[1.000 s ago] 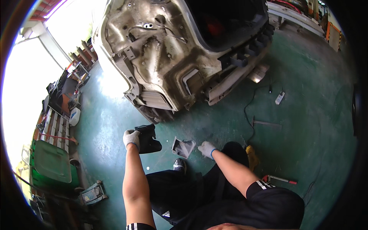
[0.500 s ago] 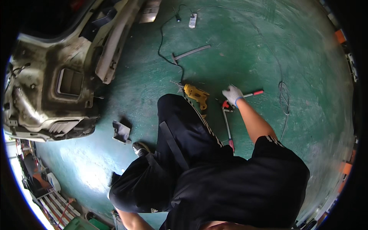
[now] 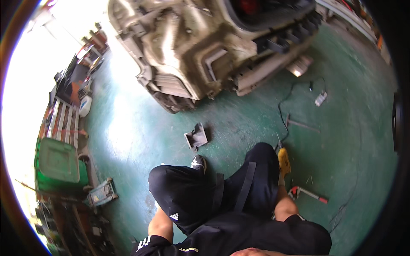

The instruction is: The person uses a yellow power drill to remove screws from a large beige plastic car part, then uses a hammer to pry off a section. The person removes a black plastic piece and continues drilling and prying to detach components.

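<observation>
My right hand [image 3: 281, 182] is largely hidden behind my right knee, beside the handle end of a yellow corded drill [image 3: 284, 161]. Whether its fingers touch the drill cannot be made out. The drill's bit points away from me. Just right of that forearm lies a two-handled lever tool [image 3: 308, 193] with a red head and red grip, partly covered by my arm. My left forearm [image 3: 160, 222] reaches down behind my left knee, which hides the hand. Ahead of my left shoe sits a grey angular plate-like part [image 3: 196, 136] on the green floor.
A stripped vehicle body corner [image 3: 183, 64] stands ahead. A T-shaped metal bar [image 3: 301, 124], a black cord [image 3: 280, 104] and a white power strip [image 3: 321, 98] lie at the right. To the left are a green bin [image 3: 60, 164] and a floor jack [image 3: 102, 193].
My view has swung left, bringing the vehicle body and green bin further in. My gloved right hand has left the two-handled lever tool and come in beside the drill.
</observation>
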Tool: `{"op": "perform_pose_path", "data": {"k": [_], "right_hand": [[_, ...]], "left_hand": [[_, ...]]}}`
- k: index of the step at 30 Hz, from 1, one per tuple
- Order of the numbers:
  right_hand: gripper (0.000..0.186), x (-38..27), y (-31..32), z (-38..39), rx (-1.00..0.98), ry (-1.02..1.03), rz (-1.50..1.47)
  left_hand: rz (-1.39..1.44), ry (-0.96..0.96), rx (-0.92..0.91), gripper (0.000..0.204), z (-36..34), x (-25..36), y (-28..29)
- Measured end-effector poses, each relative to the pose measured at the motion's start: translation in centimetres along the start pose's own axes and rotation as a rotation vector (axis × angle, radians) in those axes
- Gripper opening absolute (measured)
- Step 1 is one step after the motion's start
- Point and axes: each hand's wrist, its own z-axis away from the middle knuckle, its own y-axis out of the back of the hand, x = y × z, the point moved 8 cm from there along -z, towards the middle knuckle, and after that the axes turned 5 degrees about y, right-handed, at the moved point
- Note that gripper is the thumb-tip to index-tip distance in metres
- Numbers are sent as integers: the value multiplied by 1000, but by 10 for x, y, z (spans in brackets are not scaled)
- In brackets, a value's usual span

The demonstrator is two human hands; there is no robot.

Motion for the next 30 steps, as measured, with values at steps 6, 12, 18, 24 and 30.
{"op": "perform_pose_path", "data": {"k": [6,12,18,24,30], "right_hand": [[26,-41,16,-27,28,135,-155],[23,-154,-28,85,77,407,181],[41,-266,-178,235,-217,869,347],[65,-290,-347,358,-576,1334,135],[41,-248,-456,400,-676,1169,648]], "left_hand": [[158,90,158,40,-16,-22,30],[767,-126,-133,33,-51,157,87],[549,-796,-716,55,141,449,136],[988,-979,-1505,67,311,592,97],[1603,-647,-1828,27,325,636,158]]}}
